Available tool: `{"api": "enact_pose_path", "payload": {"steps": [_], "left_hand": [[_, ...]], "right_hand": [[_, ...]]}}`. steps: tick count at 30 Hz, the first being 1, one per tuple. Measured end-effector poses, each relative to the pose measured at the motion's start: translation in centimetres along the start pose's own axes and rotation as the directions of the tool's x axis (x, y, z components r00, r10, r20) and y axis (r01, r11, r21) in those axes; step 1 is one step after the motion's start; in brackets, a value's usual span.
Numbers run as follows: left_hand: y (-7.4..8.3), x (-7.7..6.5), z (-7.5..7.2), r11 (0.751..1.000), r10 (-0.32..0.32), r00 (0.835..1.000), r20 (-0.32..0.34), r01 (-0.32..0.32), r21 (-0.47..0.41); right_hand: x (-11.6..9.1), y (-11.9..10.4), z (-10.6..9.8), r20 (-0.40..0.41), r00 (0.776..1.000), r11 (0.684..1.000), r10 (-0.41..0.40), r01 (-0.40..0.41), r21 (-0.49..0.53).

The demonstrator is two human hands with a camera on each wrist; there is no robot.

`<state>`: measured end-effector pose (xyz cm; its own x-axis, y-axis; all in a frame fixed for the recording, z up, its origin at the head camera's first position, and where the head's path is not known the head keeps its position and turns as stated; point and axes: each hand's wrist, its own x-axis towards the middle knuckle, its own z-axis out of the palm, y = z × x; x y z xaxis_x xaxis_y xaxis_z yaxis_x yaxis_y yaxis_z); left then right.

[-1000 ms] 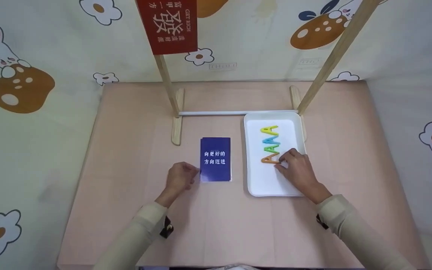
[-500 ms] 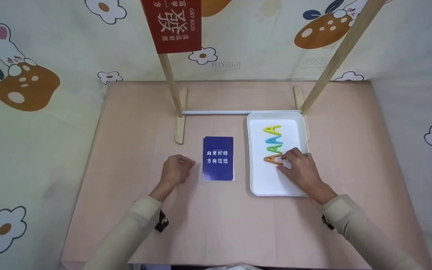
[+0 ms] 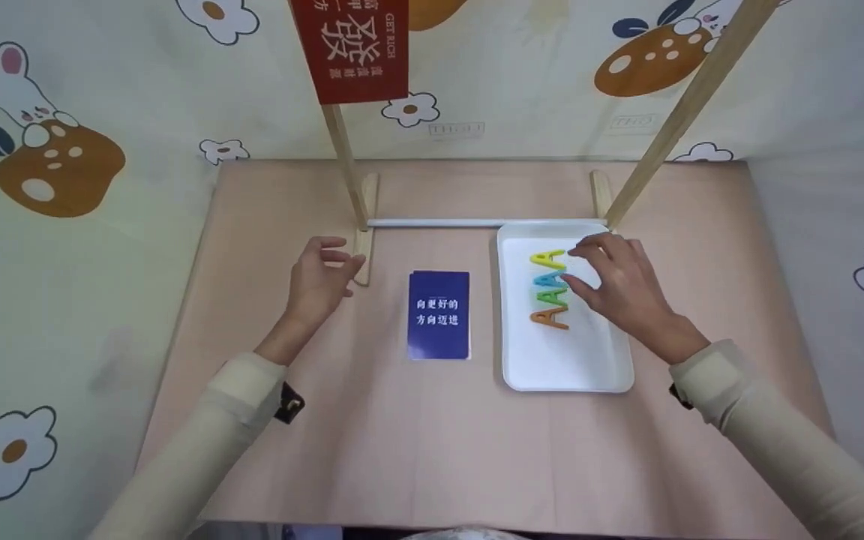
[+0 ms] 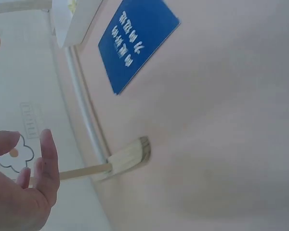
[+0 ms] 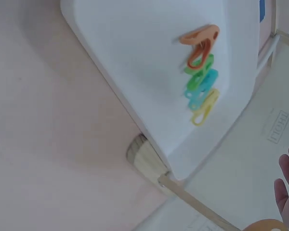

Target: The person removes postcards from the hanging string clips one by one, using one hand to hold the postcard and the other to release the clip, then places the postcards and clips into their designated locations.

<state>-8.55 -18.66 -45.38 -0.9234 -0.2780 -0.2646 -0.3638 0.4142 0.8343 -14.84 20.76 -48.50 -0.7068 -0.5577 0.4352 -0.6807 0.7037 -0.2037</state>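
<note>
In the head view a white tray (image 3: 567, 367) holds a row of plastic clothespins: a yellow clothespin (image 3: 548, 259), a blue clothespin (image 3: 550, 279), a green clothespin (image 3: 552, 297) and an orange clothespin (image 3: 550, 319). My right hand (image 3: 619, 281) hovers over the tray's right side, thumb and forefinger apart, with nothing between them. My left hand (image 3: 318, 281) is raised near the frame's left wooden foot (image 3: 364, 255), fingers loosely bent and holding nothing. Between the hands lies a stack of blue cards (image 3: 439, 315) with white writing.
A wooden stand has a left post (image 3: 344, 165), a right post (image 3: 691, 109) and a white crossbar (image 3: 439, 223) low at the back. A red card (image 3: 361, 52) hangs high by the left post. Patterned cloth (image 3: 102, 300) surrounds the pink table (image 3: 477, 450).
My right hand has left the orange clothespin and risen toward the far end of the row. My left hand has moved away from the cards, forward and left. The view has shifted slightly.
</note>
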Motion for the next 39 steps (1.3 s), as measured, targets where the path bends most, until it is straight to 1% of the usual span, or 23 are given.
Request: {"api": "enact_pose_path", "payload": {"steps": [4, 7, 10, 14, 17, 19, 21, 25, 30, 33, 35, 37, 39], "left_hand": [[0.8, 0.1, -0.7, 1.0, 0.022, 1.0, -0.003, -0.022, 0.012], [1.4, 0.0, -1.0, 0.999, 0.032, 0.999, 0.006, -0.032, 0.026], [2.4, -0.1, -1.2, 0.998, 0.051, 0.999, 0.018, -0.051, 0.033], [4.0, -0.2, -1.3, 0.993, 0.108, 0.994, 0.018, -0.109, 0.042], [5.1, -0.2, -1.4, 0.985, 0.16, 0.987, 0.006, -0.16, 0.069], [5.7, -0.2, -1.4, 0.979, 0.186, 0.983, -0.005, -0.185, 0.084], [6.0, -0.2, -1.4, 0.976, 0.202, 0.979, -0.013, -0.2, 0.091], [6.4, 0.1, -1.6, 0.971, 0.231, 0.972, -0.037, -0.228, 0.069], [7.1, 0.4, -2.1, 0.965, 0.259, 0.962, -0.082, -0.255, 0.063], [7.8, 0.7, -2.6, 0.96, 0.275, 0.955, -0.113, -0.266, 0.085], [8.3, 0.8, -2.9, 0.957, 0.286, 0.949, -0.136, -0.274, 0.099], [8.8, 0.9, -3.1, 0.955, 0.292, 0.944, -0.157, -0.278, 0.106], [9.2, 0.9, -3.4, 0.956, 0.29, 0.94, -0.181, -0.278, 0.091]], "right_hand": [[2.0, -0.1, -1.6, -0.001, 0.999, 0.998, -0.054, 0.054, -0.045], [3.6, -0.4, -2.7, 0.0, 0.995, 0.993, -0.096, 0.096, -0.074], [5.3, -0.8, -3.7, -0.003, 0.99, 0.984, -0.144, 0.143, -0.105], [7.7, -1.2, -5.0, -0.029, 0.974, 0.964, -0.224, 0.217, -0.153], [9.7, -1.6, -6.0, -0.047, 0.952, 0.936, -0.303, 0.288, -0.2], [11.0, -2.0, -6.7, -0.032, 0.937, 0.912, -0.349, 0.331, -0.24], [12.3, -2.4, -7.4, 0.001, 0.926, 0.887, -0.378, 0.363, -0.285], [14.6, -3.5, -8.7, 0.077, 0.915, 0.847, -0.395, 0.396, -0.354], [17.1, -5.1, -10.2, 0.118, 0.9, 0.799, -0.419, 0.427, -0.424], [18.5, -6.1, -11.2, 0.126, 0.894, 0.775, -0.431, 0.438, -0.456], [19.5, -6.7, -11.8, 0.124, 0.888, 0.766, -0.442, 0.446, -0.463], [20.5, -7.3, -12.4, 0.103, 0.877, 0.753, -0.469, 0.458, -0.472], [21.4, -7.9, -12.8, 0.066, 0.865, 0.744, -0.498, 0.465, -0.481]]}}
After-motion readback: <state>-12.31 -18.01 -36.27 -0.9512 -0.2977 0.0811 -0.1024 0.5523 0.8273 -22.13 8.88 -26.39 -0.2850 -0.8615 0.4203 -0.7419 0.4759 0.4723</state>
